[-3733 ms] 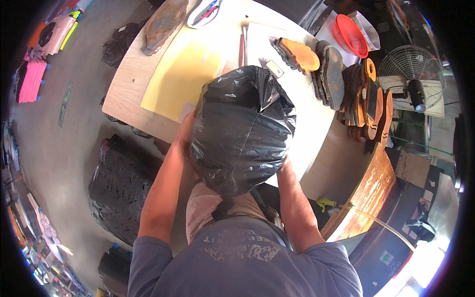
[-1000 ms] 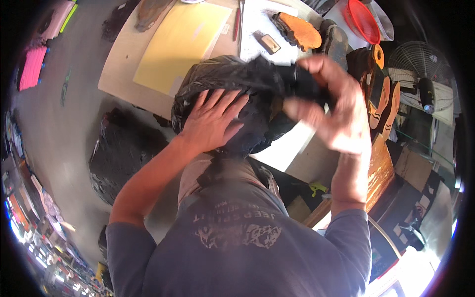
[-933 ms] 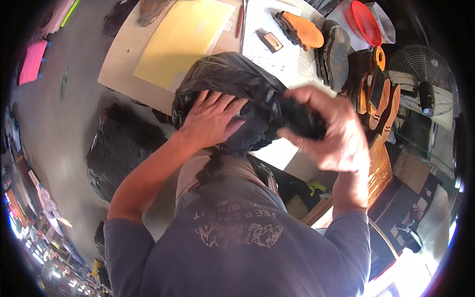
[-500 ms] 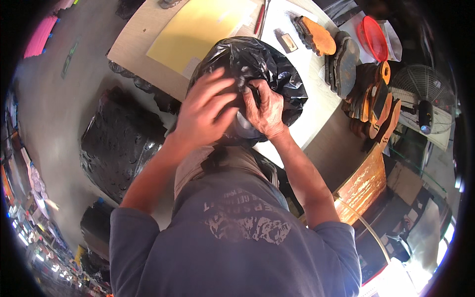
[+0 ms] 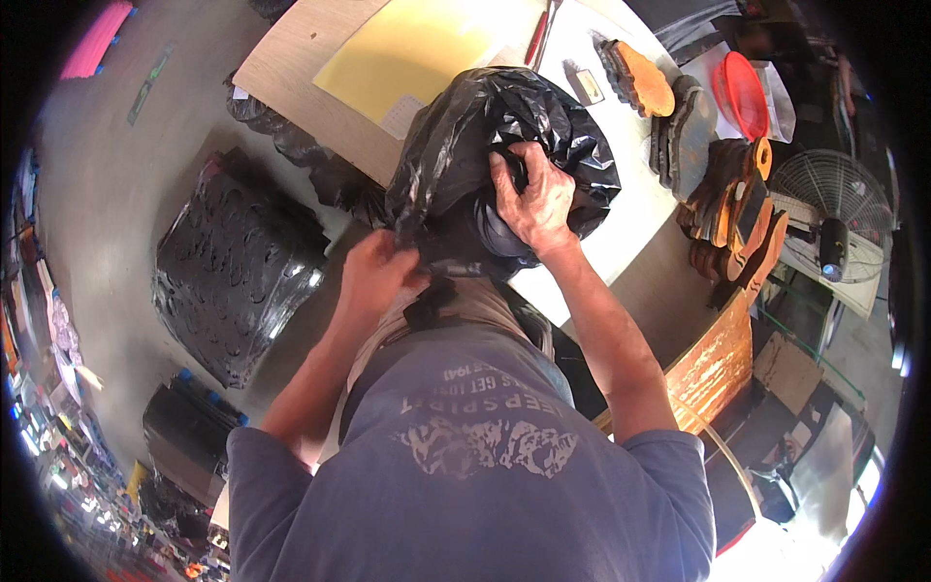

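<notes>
Now your right hand (image 5: pixel 531 194) is pinching the black bag (image 5: pixel 451 145) by bunched plastic; your left hand (image 5: pixel 378 270), just lowered, is blurring beside the bag, grip unclear, the right likely holding alone. Bag is overlapping the table edge (image 5: pixel 315 114).

Plastic bag (image 5: pixel 456 145) — black; yellow sheet (image 5: pixel 412 53); red basin (image 5: pixel 745 95); shirt (image 5: pixel 475 519) — grey-blue, pale print.

A pale table (image 5: pixel 308 85) spans twelve o'clock. On it lie a yellow sheet (image 5: pixel 407 50) before twelve, a slim red tool (image 5: pixel 536 39) after — and grey sole-shaped pieces (image 5: pixel 692 136) towards two.
</notes>
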### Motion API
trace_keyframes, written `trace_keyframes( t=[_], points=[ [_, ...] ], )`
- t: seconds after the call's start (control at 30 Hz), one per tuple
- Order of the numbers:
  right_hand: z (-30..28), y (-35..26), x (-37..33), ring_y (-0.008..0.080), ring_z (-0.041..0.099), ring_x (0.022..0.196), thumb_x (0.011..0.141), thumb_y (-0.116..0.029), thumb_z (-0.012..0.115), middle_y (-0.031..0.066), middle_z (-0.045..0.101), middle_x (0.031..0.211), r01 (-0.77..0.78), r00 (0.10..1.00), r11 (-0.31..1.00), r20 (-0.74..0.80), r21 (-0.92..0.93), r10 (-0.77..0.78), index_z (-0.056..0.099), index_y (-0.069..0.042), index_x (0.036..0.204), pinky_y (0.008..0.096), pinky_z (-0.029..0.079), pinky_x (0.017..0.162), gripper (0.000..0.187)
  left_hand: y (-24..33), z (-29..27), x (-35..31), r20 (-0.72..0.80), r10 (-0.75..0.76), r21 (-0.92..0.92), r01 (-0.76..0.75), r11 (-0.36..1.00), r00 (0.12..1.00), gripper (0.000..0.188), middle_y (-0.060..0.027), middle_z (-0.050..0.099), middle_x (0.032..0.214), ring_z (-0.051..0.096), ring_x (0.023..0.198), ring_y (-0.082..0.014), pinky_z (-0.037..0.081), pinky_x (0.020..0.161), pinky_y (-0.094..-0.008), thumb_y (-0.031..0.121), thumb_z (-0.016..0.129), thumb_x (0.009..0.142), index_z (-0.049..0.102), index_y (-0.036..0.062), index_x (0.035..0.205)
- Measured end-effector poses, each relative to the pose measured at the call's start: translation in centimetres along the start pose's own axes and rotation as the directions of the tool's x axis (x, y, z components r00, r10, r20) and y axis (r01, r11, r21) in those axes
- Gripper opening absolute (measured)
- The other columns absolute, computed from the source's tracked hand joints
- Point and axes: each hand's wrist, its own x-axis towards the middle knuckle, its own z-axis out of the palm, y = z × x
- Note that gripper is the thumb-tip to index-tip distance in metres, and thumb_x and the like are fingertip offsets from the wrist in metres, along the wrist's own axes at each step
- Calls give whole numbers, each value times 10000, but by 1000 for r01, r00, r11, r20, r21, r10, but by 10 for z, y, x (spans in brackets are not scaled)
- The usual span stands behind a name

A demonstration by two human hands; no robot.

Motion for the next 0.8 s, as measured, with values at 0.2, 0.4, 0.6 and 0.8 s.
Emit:
trace_keyframes(
  t=[0.2, 0.4, 0.6, 0.8],
  points=[
    [1, 9, 3, 401, 718, 721, 1001, -186, 743, 178, 710, 819, -24, 999, 1000, 50, 18, 23, 644, -48, 1048, 435, 562, 646, 177, 49, 42, -66, 259, 362, 231, -422, 877, 895, 118, -34, 679, 992, 638, 877, -77, 541, 787, -244, -18, 613, 1034, 616, -24, 1152],
    [-67, -32, 29, 298, 677, 814, 1067, -178, 620, 168, 669, 883, -342, 916, 921, 283, 187, 283, 679, -30, 1108, 422, 546, 796, 165, 108, 89, -60, 206, 521, -291, -457, 841, 828, 44, 34, 663, 941, 574, 828, -21, 481, 731, -230, 45, 630, 1077, 607, 41, 1115],
    [-168, -107, 44, 67, 462, 781, 1135, -244, 594, -39, 573, 834, -164, 985, 974, 72, 157, 154, 655, -35, 1059, 251, 421, 705, 230, 153, 86, -79, 242, 537, -710, -230, 666, 808, 233, -82, 734, 1152, 727, 1030, -168, 630, 896, -355, 152, 598, 1116, 638, 10, 1295],
    [-170, -129, 56, 176, 734, 829, 962, -360, 839, 60, 764, 913, -64, 965, 821, 246, 567, -95, 635, -22, 1147, 325, 575, 791, 436, 183, 92, -77, 276, 601, -763, -210, 611, 750, 258, -138, 734, 1211, 754, 1049, -235, 632, 918, -400, 171, 554, 1133, 630, -17, 1292]
  ],
)
